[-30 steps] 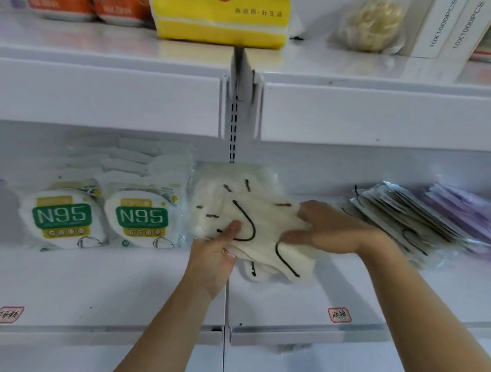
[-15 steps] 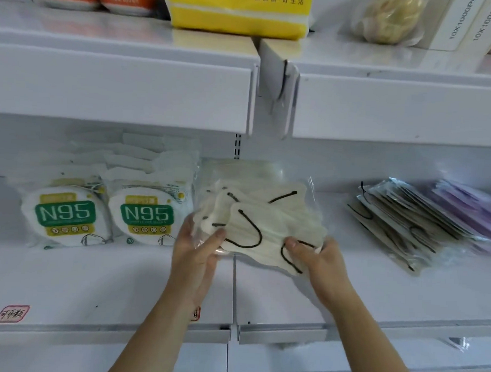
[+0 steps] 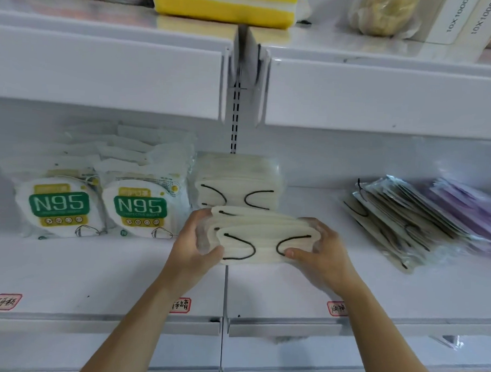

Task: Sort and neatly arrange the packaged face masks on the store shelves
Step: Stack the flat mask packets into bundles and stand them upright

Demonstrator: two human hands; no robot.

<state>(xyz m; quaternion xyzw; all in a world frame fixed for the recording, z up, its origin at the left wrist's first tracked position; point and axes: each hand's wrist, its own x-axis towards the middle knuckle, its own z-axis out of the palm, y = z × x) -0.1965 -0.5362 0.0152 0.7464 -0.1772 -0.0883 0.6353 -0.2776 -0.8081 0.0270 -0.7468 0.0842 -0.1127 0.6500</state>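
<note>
The left hand (image 3: 197,241) and right hand (image 3: 319,249) grip the two short ends of a bundle of cream masks (image 3: 260,237) in clear wrap, thumbs in front, fingers curled behind. The bundle is held low over the shelf (image 3: 290,286), just in front of a matching stack (image 3: 239,182) standing at the back, close beside the N95 packs (image 3: 105,205) on its left. Its long axis runs left to right, faces toward the camera, black ear loops curving inward. To seat it well, I judge both hands should squeeze evenly so the edges line up, keep it parallel to the rear stack, then lower it square against that stack's front. Well apart to the right, a slanted pile of flat packs (image 3: 400,218) looks unsorted.
</note>
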